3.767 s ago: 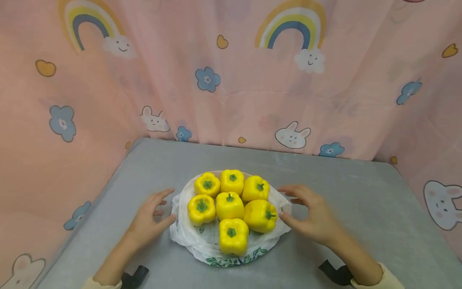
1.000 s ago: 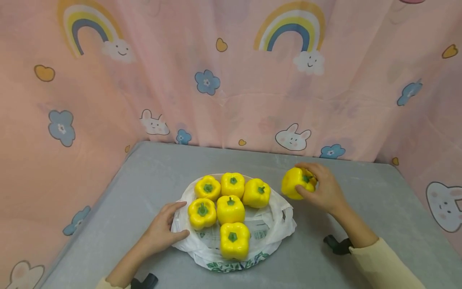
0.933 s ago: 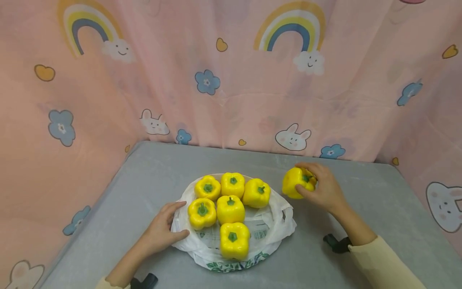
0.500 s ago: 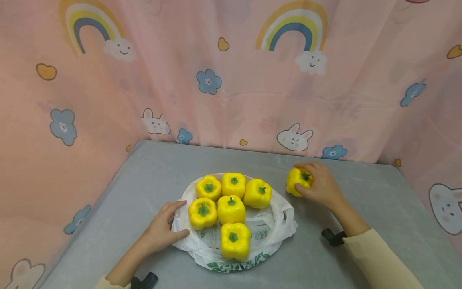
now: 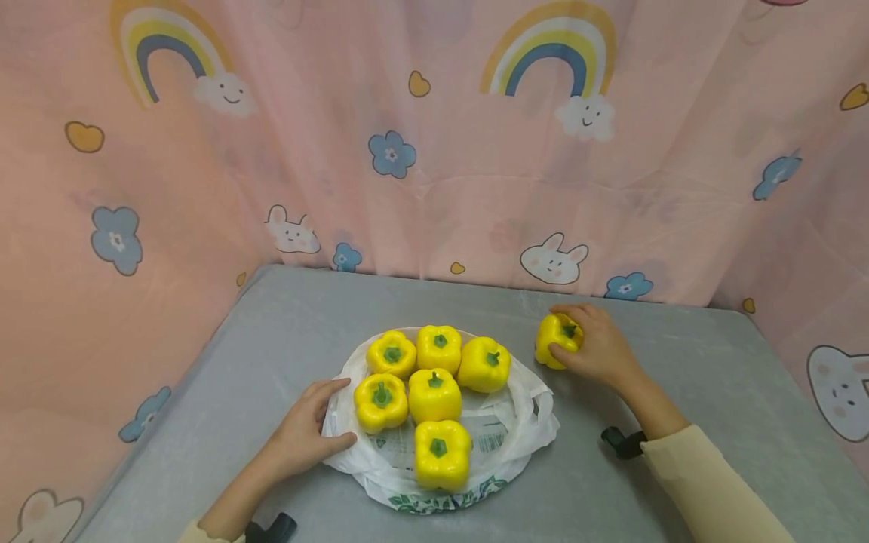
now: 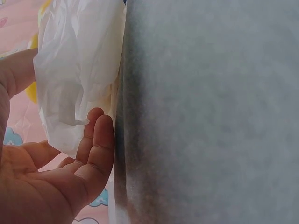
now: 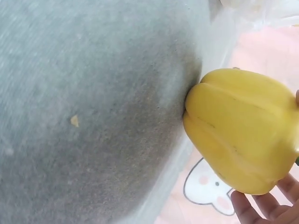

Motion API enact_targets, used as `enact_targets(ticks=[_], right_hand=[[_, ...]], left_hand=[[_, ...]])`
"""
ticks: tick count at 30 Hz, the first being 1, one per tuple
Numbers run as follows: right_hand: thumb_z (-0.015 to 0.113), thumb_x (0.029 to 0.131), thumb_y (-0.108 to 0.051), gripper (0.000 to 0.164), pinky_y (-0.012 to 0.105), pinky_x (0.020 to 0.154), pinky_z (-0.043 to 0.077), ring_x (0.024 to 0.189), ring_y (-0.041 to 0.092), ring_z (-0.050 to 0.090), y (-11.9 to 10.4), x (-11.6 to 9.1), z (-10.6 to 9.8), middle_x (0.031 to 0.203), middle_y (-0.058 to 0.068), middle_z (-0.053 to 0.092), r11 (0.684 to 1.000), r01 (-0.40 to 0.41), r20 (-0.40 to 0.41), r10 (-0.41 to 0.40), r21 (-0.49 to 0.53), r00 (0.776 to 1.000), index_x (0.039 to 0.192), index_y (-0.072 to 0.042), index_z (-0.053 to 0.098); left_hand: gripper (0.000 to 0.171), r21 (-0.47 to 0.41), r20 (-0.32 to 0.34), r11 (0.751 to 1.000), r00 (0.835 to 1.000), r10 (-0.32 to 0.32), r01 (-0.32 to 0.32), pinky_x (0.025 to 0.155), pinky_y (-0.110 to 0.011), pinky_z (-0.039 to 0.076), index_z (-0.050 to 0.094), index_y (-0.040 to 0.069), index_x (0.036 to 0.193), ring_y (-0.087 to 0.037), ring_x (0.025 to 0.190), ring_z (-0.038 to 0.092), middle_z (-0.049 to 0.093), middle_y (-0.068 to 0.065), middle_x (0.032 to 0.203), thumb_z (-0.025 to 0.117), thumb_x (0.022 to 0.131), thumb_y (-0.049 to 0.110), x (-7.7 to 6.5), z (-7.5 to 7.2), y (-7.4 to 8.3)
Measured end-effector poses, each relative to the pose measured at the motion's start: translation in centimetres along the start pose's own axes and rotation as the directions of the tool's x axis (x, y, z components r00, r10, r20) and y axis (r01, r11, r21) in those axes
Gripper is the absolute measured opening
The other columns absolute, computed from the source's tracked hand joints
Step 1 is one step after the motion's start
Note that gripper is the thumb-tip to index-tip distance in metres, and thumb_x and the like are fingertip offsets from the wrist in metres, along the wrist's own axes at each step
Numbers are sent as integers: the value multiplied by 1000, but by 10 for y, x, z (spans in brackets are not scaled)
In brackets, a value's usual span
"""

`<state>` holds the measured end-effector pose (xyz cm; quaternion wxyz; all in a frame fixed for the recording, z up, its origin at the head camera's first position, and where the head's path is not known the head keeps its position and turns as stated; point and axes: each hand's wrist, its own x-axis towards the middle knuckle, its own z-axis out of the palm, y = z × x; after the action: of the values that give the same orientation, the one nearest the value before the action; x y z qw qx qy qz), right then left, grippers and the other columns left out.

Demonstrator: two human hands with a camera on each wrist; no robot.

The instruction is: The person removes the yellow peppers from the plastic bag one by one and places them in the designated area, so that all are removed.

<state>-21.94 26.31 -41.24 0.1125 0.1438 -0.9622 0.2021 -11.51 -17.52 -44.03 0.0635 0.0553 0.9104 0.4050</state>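
My right hand (image 5: pixel 593 341) grips a yellow bell pepper (image 5: pixel 557 342), thumb in front and fingers behind, to the right of the white plastic bag (image 5: pixel 539 426). The right wrist view has the bell pepper (image 7: pixel 240 130) with its base right at the grey surface. Several other yellow bell peppers (image 5: pixel 434 394) with green stems sit upright on the spread bag. My left hand (image 5: pixel 304 431) rests at the bag's left edge, fingers relaxed. Up close in the left wrist view, the left hand (image 6: pixel 60 179) has bag (image 6: pixel 81 70) film between thumb and outer fingers.
Everything stands on a grey table (image 5: pixel 285 317). Behind it and along both sides hangs a pink curtain (image 5: pixel 448 188) printed with rainbows, rabbits and flowers. A black strap piece (image 5: pixel 623 443) sits at my right wrist, another black piece (image 5: pixel 271 528) at the left.
My right hand has taken a bell pepper from the bag's right side and carried it rightward to the table. My left hand has moved onto the bag's edge. Lately the pepper has barely shifted.
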Motion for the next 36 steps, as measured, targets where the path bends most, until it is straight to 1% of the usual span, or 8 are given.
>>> enact_targets(ticks=[9, 15, 18, 22, 25, 30, 33, 36], right_hand=[[73, 77, -26, 55, 63, 92, 45, 110, 40, 52, -4, -2, -3, 124, 19, 58, 1000, 9, -24, -9, -3, 1000, 126, -6, 58], [71, 80, -26, 53, 64, 93, 45, 112, 40, 52, -21, -6, -12, 126, 17, 57, 1000, 16, -56, -16, 12, 998, 128, -8, 57], [71, 79, -27, 52, 63, 92, 46, 113, 38, 53, -32, -8, -16, 127, 15, 57, 999, 42, -90, -39, 34, 995, 127, -10, 58], [70, 78, -25, 50, 60, 93, 46, 113, 34, 53, -44, -10, -19, 126, 12, 59, 992, 99, -133, -88, 78, 987, 125, -12, 60], [71, 77, -23, 49, 57, 90, 49, 110, 32, 55, -55, -12, -18, 125, 10, 61, 982, 142, -145, -123, 126, 982, 124, -13, 61], [74, 77, -22, 50, 51, 80, 56, 104, 32, 58, -75, -18, -13, 124, 9, 61, 960, 171, -121, -147, 220, 982, 124, -13, 61], [75, 78, -23, 52, 51, 82, 57, 108, 32, 58, -86, -20, -9, 127, 9, 60, 954, 148, -70, -134, 263, 989, 127, -13, 59], [75, 79, -25, 56, 52, 87, 55, 115, 33, 56, -94, -20, -3, 132, 8, 58, 951, 102, -1, -106, 293, 994, 131, -13, 57]], left_hand=[[76, -10, 7, 1000, 1000, -9, 9, 104, -50, 45, 47, 12, 141, -36, 132, 46, 43, -15, 143, 81, 74, 18, 0, 0, -1], [75, -1, 8, 1000, 1000, -6, 6, 104, -51, 44, 47, 12, 141, -36, 133, 45, 43, -14, 143, 81, 74, 19, 1, 1, -2], [76, 0, 9, 1000, 1000, -5, 5, 105, -51, 44, 47, 12, 141, -36, 133, 44, 43, -14, 143, 81, 74, 20, 1, 1, -2], [76, -3, 11, 1000, 1000, -4, 4, 106, -51, 42, 46, 12, 141, -37, 134, 43, 43, -14, 143, 81, 74, 19, 0, 1, -2], [76, -4, 12, 1000, 1000, -3, 3, 106, -52, 43, 46, 11, 141, -37, 134, 43, 43, -14, 143, 81, 74, 19, 0, 1, -3], [76, 5, 13, 1000, 1000, -4, 4, 104, -52, 44, 46, 12, 141, -37, 133, 44, 43, -15, 143, 81, 74, 20, -1, 1, -3], [76, 5, 13, 1000, 1000, -8, 8, 105, -52, 44, 46, 12, 141, -36, 133, 44, 43, -14, 143, 81, 75, 20, -1, 1, -2], [76, 4, 15, 1000, 1000, -11, 11, 105, -52, 43, 45, 12, 142, -36, 134, 43, 43, -14, 143, 81, 75, 20, 0, 1, -2]])
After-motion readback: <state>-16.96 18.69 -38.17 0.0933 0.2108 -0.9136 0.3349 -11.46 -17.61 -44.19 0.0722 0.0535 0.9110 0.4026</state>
